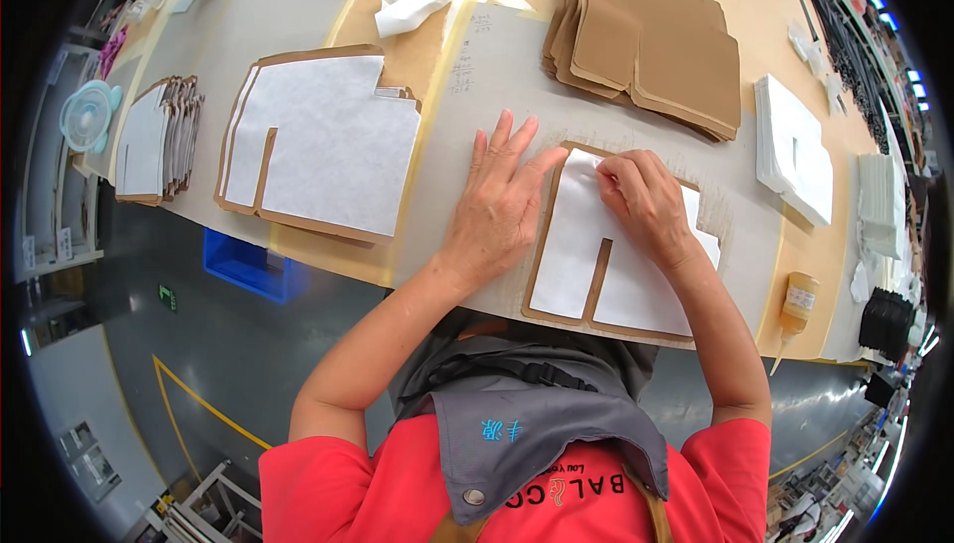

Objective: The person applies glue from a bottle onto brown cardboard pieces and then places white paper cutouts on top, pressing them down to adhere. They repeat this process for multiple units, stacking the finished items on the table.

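Observation:
A brown cardboard piece [545, 245] lies on the grey work mat in front of me, with a white notched sheet [581, 245] laid on top of it. My left hand [497, 203] rests flat on the mat with fingers spread, its thumb on the left edge of that piece. My right hand [644, 200] presses down on the upper part of the white sheet with its fingers curled, pinching or rubbing near the top edge.
A finished white-on-brown piece [318, 141] lies to the left, with a stack of similar ones [159, 136] beyond it. A pile of brown cardboard cut-outs [656, 31] sits at the back, white sheets [793, 146] at right, a glue bottle [798, 305] near the table's front edge.

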### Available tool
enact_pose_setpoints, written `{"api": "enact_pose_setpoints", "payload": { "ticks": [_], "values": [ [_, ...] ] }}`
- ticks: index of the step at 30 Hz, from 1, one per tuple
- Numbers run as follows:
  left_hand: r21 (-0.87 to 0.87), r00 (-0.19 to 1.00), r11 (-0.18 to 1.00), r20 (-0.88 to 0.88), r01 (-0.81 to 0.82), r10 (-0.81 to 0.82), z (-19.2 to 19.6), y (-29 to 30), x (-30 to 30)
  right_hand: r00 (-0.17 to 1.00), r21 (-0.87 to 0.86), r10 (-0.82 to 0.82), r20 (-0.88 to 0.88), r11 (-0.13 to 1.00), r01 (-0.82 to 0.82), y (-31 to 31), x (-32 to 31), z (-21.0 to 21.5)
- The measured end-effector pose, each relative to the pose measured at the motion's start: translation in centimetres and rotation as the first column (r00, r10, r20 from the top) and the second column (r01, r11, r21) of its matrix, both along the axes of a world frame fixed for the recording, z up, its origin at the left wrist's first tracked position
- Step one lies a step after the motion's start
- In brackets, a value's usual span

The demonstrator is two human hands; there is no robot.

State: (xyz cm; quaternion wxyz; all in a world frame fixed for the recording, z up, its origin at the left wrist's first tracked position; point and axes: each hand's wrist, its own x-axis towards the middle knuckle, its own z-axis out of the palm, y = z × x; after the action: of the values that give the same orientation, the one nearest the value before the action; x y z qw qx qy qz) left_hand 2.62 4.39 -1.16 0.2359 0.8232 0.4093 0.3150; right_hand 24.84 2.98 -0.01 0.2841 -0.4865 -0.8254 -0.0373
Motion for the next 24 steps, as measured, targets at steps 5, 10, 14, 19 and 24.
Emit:
{"api": "enact_pose_setpoints", "payload": {
  "ticks": [5, 10, 14, 19, 24],
  "values": [
    [0.039, 0.994, 0.998, -0.101, 0.046, -0.042, 0.30, 0.36, 0.84, 0.999, -0.019, -0.027, 0.046, 0.999, 0.027, 0.12, -0.31, 0.15],
    [0.080, 0.991, 0.996, -0.131, 0.048, -0.037, -0.03, 0.50, 0.91, 0.997, -0.028, -0.027, 0.066, 0.999, 0.029, 0.13, -0.46, 0.32],
    [0.080, 0.993, 0.996, -0.115, 0.035, -0.026, 0.03, 0.46, 0.93, 0.998, 0.004, -0.014, 0.056, 1.000, 0.014, 0.16, -0.24, 0.18],
    [0.080, 0.993, 0.996, -0.120, 0.026, -0.017, -0.19, 0.46, 0.83, 1.000, 0.039, -0.006, -0.002, 0.999, 0.006, 0.05, -0.16, -0.02],
    [0.062, 0.995, 0.998, -0.103, 0.010, -0.004, -0.02, 0.37, 0.89, 1.000, 0.017, -0.019, -0.001, 1.000, 0.019, -0.13, 0.18, -0.22]
  ]
}}
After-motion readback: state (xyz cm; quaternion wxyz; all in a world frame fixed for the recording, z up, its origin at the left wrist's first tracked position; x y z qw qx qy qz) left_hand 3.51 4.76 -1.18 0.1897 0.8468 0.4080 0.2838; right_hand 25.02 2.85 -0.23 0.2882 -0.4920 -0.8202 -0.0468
